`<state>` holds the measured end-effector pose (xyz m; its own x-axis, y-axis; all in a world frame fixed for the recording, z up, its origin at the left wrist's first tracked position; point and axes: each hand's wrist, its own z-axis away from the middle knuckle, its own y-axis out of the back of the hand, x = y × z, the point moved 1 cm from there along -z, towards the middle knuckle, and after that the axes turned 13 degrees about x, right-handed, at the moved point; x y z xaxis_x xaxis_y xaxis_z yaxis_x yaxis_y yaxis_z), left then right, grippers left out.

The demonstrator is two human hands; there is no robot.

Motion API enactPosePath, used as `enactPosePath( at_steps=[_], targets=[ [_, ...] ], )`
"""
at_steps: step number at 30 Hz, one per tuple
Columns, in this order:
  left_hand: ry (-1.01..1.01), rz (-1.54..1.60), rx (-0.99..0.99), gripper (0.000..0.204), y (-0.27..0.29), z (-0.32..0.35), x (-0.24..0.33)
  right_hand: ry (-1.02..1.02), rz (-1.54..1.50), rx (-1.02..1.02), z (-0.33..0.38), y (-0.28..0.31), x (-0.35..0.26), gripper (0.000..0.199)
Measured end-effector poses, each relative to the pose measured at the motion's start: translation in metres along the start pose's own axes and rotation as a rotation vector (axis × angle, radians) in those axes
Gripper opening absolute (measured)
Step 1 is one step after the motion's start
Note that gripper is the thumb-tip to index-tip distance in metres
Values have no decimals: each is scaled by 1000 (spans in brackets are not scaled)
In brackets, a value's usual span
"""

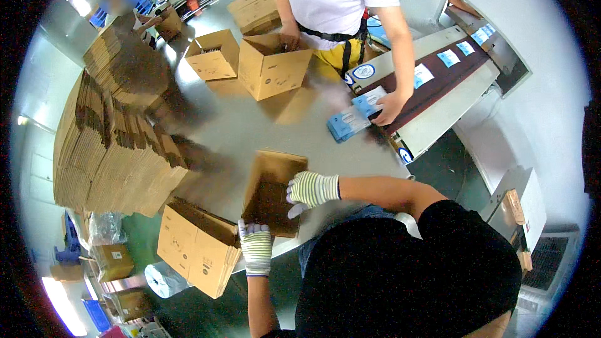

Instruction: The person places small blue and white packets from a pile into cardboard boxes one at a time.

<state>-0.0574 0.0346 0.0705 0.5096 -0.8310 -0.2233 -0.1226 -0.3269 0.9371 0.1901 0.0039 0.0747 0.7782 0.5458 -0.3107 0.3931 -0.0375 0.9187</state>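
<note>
An open cardboard box [273, 175] stands on the grey table in front of me, its dark inside facing up. My right hand [313, 189], in a striped knit glove, grips the box's right wall, fingers over the rim. At the near left corner my left hand [255, 249], gloved alike, holds the box's edge; part of its grip is hidden. Beside that hand leans a bundle of flattened cardboard boxes [195, 247] at the table's edge.
Tall stacks of flat cardboard [119, 169] line the left. Across the table [241, 128], a co-worker [338, 6] reaches into an open box [275, 69] and handles blue-and-white packets [347, 124] by a conveyor belt [438, 78]. Another person [119, 0] stands at the far left.
</note>
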Motion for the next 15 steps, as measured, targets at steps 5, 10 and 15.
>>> enactPosePath(
  at_steps=[5,10,15],
  targets=[
    [16,173,65,24,-7,-16,28,76,21,156,11,-11,-46,27],
    [109,275,91,24,-11,-10,33,82,201,223,9,-33,-48,13],
    [165,220,99,27,5,-18,48,130,241,229,13,-27,-43,11]
  ],
)
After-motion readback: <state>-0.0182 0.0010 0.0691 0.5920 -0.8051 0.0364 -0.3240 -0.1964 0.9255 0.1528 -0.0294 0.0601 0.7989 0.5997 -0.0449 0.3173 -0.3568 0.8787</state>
